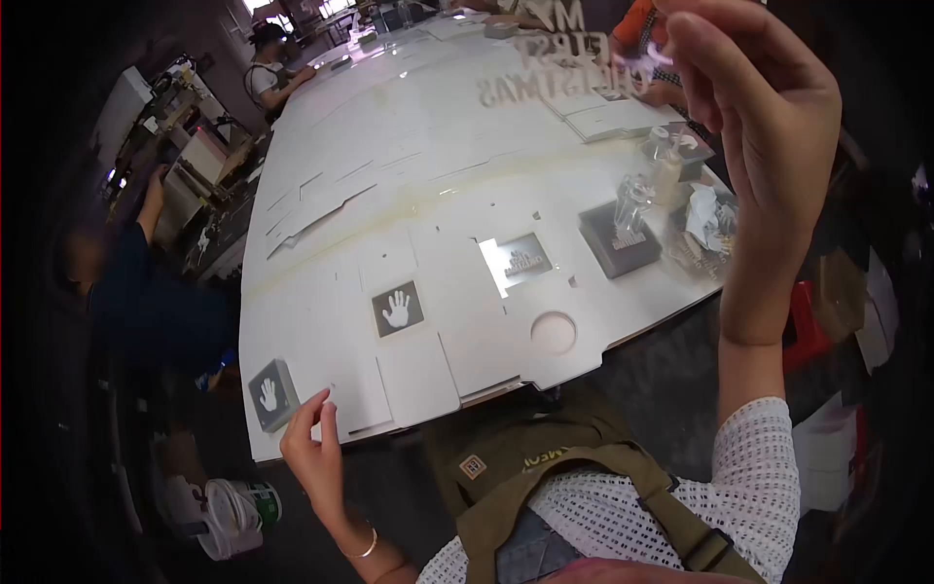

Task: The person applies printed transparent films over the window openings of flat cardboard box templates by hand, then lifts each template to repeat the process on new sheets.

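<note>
My right hand (pixel 754 117) is raised at the upper right, thumb and fingers pinched together on the edge of a see-through sheet with lettering (pixel 564 63). Its words read MY FIRST CHRISTMAS, mirrored from my side. At the table's near left edge, my left hand (pixel 316 443) has its fingers bent and apart, with nothing visible in them. Just left of it is a stack of dark squares with a white handprint (pixel 270 394). Another dark handprint square (pixel 398 309) lies farther in. A grey lettered square (pixel 523 259) rests in a white corner guide.
On the right of the white table (pixel 360 214) are a stack of dark lettered squares (pixel 620 238), a bottle (pixel 666 175) and crumpled clear wrap (pixel 710 214). A round hole (pixel 554 333) is near the front edge. Other people work around the table; buckets (pixel 233 511) stand below left.
</note>
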A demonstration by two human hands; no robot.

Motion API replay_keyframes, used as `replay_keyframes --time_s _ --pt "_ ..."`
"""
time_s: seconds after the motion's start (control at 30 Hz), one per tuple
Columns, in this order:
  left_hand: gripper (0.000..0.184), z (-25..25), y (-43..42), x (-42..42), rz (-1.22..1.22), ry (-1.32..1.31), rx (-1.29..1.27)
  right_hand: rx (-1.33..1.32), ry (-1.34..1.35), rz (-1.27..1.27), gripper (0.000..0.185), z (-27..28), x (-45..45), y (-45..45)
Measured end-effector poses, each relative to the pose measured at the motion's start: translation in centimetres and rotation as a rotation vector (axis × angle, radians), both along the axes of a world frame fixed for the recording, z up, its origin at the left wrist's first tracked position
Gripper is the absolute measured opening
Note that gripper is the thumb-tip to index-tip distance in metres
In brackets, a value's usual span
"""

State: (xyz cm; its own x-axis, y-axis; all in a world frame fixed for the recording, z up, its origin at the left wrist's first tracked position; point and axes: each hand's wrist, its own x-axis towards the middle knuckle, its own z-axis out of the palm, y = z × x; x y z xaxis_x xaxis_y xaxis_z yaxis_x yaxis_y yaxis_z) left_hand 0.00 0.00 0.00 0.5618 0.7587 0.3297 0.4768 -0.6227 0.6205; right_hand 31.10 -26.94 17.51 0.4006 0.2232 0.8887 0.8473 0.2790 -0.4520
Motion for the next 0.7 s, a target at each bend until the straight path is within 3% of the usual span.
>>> replay_keyframes --time_s 0.07,0.1,0.13,0.17,0.2,0.23,0.27,0.3,0.43,0.5,0.7 --pt "0.018 2.3 -0.3 1.9 -0.118 -0.033 0.150 -0.053 0.106 0.033 0.015 -1.7 0.1 0.0" --pt "0.018 -1.4 -4.3 3.7 -0.089 0.043 -0.088 -0.296 0.246 0.041 0.014 -4.2 2.5 -0.3" --pt "0.018 -0.9 -3.1 5.5 -0.247 0.082 0.042 -0.392 0.286 -0.025 0.013 -6.9 4.0 0.6" --pt "0.017 -0.4 -1.9 7.0 -0.409 0.132 0.165 -0.482 0.270 -0.115 0.010 -10.9 6.0 2.0" --pt "0.017 -0.2 -1.1 8.6 -0.384 0.150 0.168 -0.579 0.130 -0.271 0.009 -14.4 7.8 3.1" --pt "0.020 -0.4 -1.1 10.0 -0.517 0.214 0.191 -0.670 0.379 -0.186 0.008 -16.4 8.5 3.1" --pt "0.023 -0.9 -0.9 11.5 -0.655 0.273 0.214 -0.597 0.615 -0.015 0.008 -17.4 9.4 2.5" --pt "0.023 -1.7 -0.6 13.1 -0.645 0.290 0.182 -0.520 0.854 0.150 0.008 -18.3 10.3 2.3" --pt "0.028 -5.4 -0.3 17.5 -0.863 0.261 0.163 -0.614 0.830 -0.060 0.009 -23.0 11.3 5.3" --pt "0.026 -6.7 -0.4 19.1 -0.945 0.218 0.213 -0.694 1.019 0.139 0.009 -24.3 11.3 6.7" --pt "0.026 -7.6 0.4 19.3 -0.914 0.227 0.145 -0.674 1.100 0.107 0.009 -26.4 11.5 7.1"
